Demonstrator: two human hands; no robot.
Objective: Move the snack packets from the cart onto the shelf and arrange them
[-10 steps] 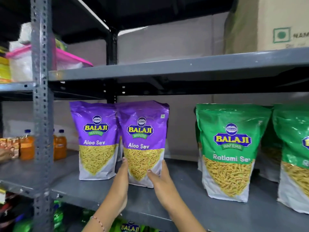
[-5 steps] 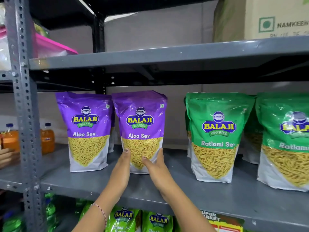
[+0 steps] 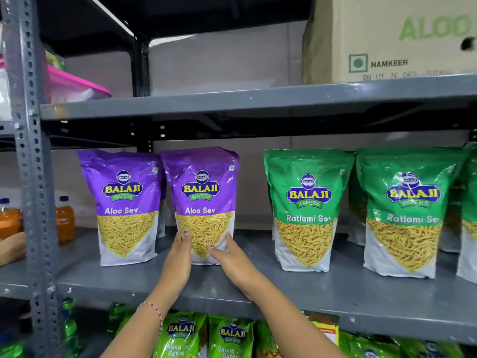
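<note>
A purple Aloo Sev packet [image 3: 204,192] stands upright on the grey shelf [image 3: 258,288]. My left hand [image 3: 180,251] presses its lower left edge and my right hand [image 3: 229,257] cups its lower right corner. A second purple Aloo Sev packet [image 3: 124,202] stands just to its left, with more purple packets partly hidden behind both. Further right stand two green Ratlami Sev packets [image 3: 307,210] [image 3: 407,213], with others behind them. The cart is out of view.
A grey perforated upright [image 3: 33,177] rises at the left. Orange drink bottles [image 3: 64,218] stand beyond it, beside another person's hand [image 3: 10,246]. A cardboard Namkeen box [image 3: 392,40] and a pink-lidded tub [image 3: 72,83] sit on the upper shelf. Green Chana packets [image 3: 180,334] fill the shelf below.
The packet between my hands has slid further back on the shelf and now stands level beside the left purple packet. My view has moved closer and slightly to the right.
</note>
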